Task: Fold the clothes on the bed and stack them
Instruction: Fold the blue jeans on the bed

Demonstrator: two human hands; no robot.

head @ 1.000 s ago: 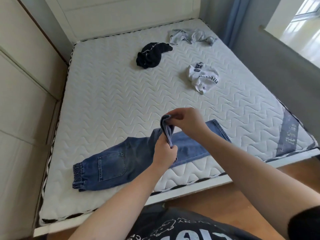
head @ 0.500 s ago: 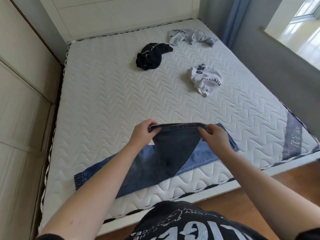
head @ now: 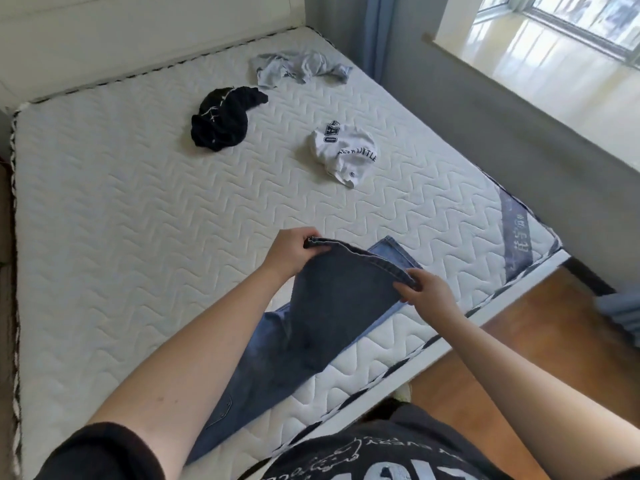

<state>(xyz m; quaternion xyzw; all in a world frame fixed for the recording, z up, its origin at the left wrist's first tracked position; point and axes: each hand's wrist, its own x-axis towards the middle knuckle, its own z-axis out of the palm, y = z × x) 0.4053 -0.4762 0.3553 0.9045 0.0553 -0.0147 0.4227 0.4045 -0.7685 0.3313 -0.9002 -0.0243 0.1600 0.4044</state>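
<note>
Blue jeans (head: 332,313) lie along the near edge of the white quilted mattress (head: 138,220). One end is lifted off the bed and stretched between my hands. My left hand (head: 292,252) pinches the far corner of that hem, my right hand (head: 427,292) the near corner. The lower leg of the jeans is hidden under my left arm. Farther back lie a crumpled black garment (head: 221,117), a white printed shirt (head: 346,152) and a grey garment (head: 298,68).
The white headboard (head: 138,39) closes the far side. A grey wall (head: 519,133) with a window sill runs along the right of the bed. Wooden floor (head: 519,341) lies to the right, beyond the mattress edge. A blue curtain (head: 375,32) hangs in the far corner.
My hands, together on the bunched end a second ago, have drawn apart and spread the hem flat. The view has swung left, so the bed now sits more diagonally.
</note>
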